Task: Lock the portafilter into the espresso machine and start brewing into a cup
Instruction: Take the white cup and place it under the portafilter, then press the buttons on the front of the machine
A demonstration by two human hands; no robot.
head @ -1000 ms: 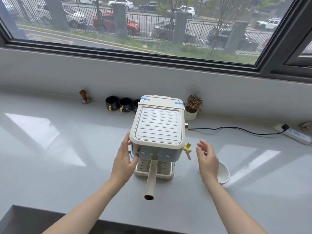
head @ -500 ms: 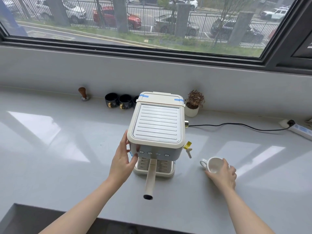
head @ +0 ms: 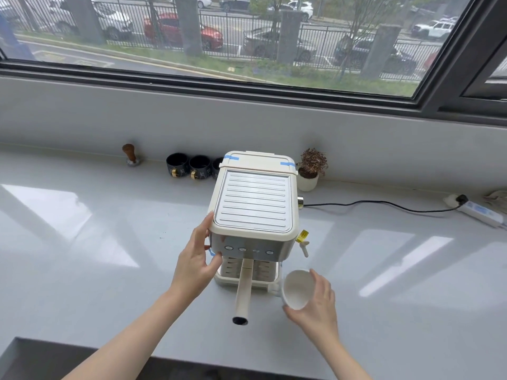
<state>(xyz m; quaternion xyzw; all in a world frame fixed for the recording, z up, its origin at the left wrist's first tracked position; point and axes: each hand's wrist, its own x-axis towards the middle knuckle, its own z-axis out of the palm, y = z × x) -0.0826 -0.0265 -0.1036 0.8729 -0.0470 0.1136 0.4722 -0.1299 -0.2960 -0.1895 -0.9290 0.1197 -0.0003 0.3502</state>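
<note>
The left hand (head: 195, 263) is bracing the espresso machine (head: 253, 209), fingers spread flat. The right hand (head: 315, 303) is gripping a tilted white cup (head: 296, 289) beside the portafilter handle (head: 242, 290), open counter (head: 397, 283) lying rightward

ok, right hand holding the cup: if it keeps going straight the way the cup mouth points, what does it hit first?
Probably the portafilter handle. The right hand holds the white cup tilted, mouth facing left toward the espresso machine front; the drip tray corner is also close. Depth is unclear from one view.
</note>
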